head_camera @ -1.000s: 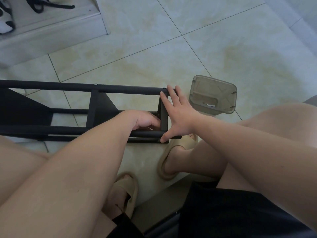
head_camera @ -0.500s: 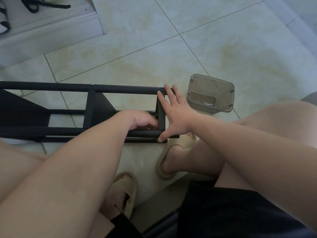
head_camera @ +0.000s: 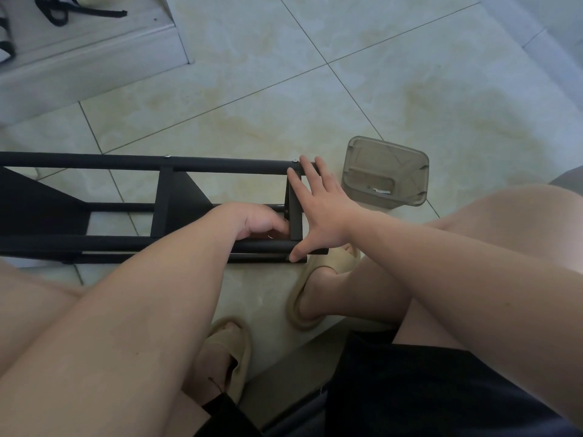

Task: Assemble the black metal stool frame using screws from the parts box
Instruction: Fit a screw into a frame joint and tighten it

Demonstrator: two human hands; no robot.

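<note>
Frame, black metal: where does it lie?
— On its side on the tiled floor, long bars running left to right.

Hands on it?
— Right hand is spread flat against the frame's right end, with fingertips on the far bar, thumb on the near bar and palm across the short crossbar. Left hand reaches inside the frame just left of that crossbar, fingers curled toward it. What they pinch, if anything, cannot be told.

Parts box?
— Smoky clear plastic, open, on the floor just right of the frame's far right corner and apart from it. One small pale item inside, too small to identify.

Anything else?
— Two beige slippers on the feet, one at the frame's near right corner. A raised step lies well beyond the frame's left half.
</note>
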